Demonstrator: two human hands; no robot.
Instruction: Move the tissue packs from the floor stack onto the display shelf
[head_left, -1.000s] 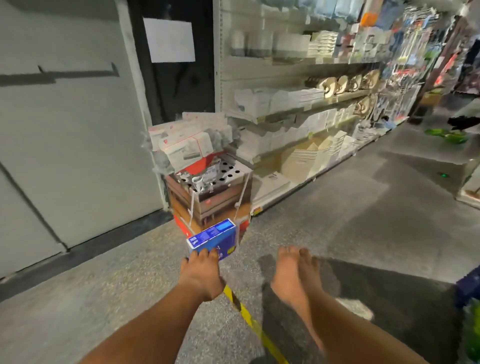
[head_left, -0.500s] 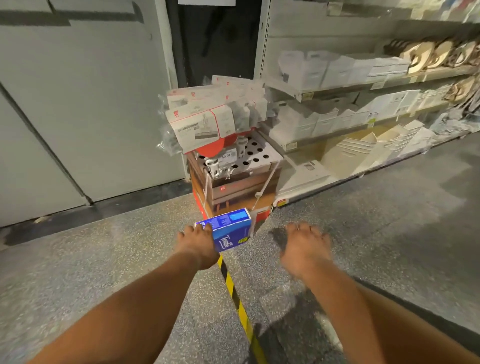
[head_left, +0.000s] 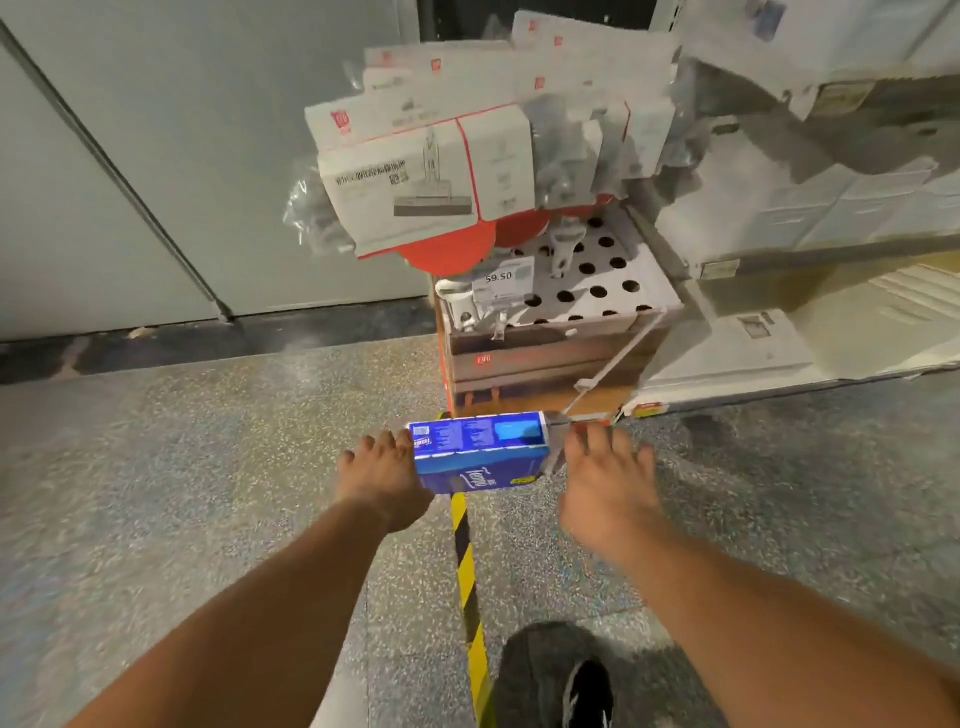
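Note:
A blue tissue pack (head_left: 480, 452) is held out in front of me above the floor, level and lengthwise across the view. My left hand (head_left: 384, 475) grips its left end, fingers curled over the top edge. My right hand (head_left: 608, 478) hovers just off the pack's right end with fingers spread and relaxed, holding nothing. The display shelf (head_left: 810, 260) with white packaged goods runs along the right. No floor stack of tissue packs is in view.
A cardboard display stand (head_left: 545, 358) with a perforated white top and a 59.50 price tag stands straight ahead, white boxes (head_left: 426, 171) hanging above it. Yellow-black tape (head_left: 470, 582) crosses the speckled floor. My dark shoe (head_left: 556, 675) is below. A grey wall is at left.
I have stepped closer to the cardboard stand and look further down. The pack has turned level, and my right hand has moved in beside its right end.

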